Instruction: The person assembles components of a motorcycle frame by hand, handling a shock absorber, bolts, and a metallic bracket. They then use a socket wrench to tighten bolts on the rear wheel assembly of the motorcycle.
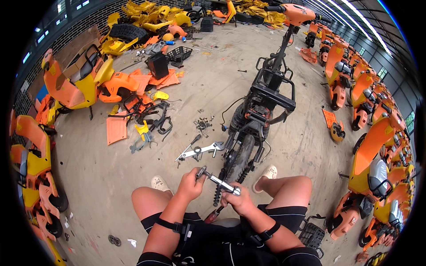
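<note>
My left hand (191,185) closes around one end of a silver bar-shaped tool (218,181) with a chunky head, like a socket wrench. My right hand (239,201) grips its other end, by a crosswise silver piece. Both hands are above my lap, just short of the rear wheel (242,157) of a stripped black scooter frame (270,91). A coil spring (217,195) hangs beside that wheel, partly behind the tool. On the floor past my left hand lie an adjustable wrench (202,150) and a screwdriver (190,145). Something with a red handle (212,216) shows between my legs.
Small dark fasteners (203,125) are heaped left of the scooter. Farther left lie orange panels (116,128), black brackets (164,124) and a black crate (179,53). Yellow body parts (155,17) pile up at the back. Orange scooters (370,146) line the right; others (35,133) stand left.
</note>
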A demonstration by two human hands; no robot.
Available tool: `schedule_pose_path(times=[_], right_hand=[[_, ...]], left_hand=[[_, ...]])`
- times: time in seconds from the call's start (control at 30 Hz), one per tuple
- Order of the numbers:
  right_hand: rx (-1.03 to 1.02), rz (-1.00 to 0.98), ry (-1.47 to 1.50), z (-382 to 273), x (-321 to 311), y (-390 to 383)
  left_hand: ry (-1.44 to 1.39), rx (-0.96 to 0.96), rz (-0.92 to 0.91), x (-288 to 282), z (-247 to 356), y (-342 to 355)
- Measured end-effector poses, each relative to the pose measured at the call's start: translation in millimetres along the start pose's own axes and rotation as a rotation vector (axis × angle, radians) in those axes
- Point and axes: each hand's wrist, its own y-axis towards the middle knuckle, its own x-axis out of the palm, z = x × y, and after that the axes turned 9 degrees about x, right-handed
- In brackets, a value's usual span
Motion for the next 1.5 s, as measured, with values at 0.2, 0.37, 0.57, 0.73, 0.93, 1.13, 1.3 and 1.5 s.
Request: schedule_pose_path(times=[0.2,0.37,0.57,0.73,0.93,1.13,1.3,1.5], right_hand=[[-0.942,0.201,-1.438,-18.8,-24.6,11.6],[-0.13,0.228,-0.623,-14.9,-1.0,-10.7],[-0.518,0.227,-1.051,0.0,-7.7,1.0],[-0.679,0.289,-1.134,-15.9,-1.8,-2.7],[-0.016,0.113,-0.432,-8.0,-2.5,-2.9],[-0.716,0.232,-1.252,-10.3,-15.2,2.0],[-0.668,0.258,-1.26,-22.3,-18.7,-3.9],[0.049,-0.057,0.148,-5.0,-6.1,-3.0]], left_hand=[[0.017,-0.025,-0.026,-2.7,-1.2,-1.3],[-0.012,0.011,-0.006,7.0,-8.6,0.6],[-0.052,0.052,0.024,5.7,-17.3,-3.9],[-0.043,0.075,0.092,12.5,-15.0,-0.7],[-0.027,0.061,0.073,11.7,-21.5,-3.0],[-0.029,0.054,0.022,9.9,-15.6,-0.3],[-0.001,0.052,0.033,15.0,-5.8,3.0],[-0.025,0.119,0.085,12.9,-5.7,3.6]])
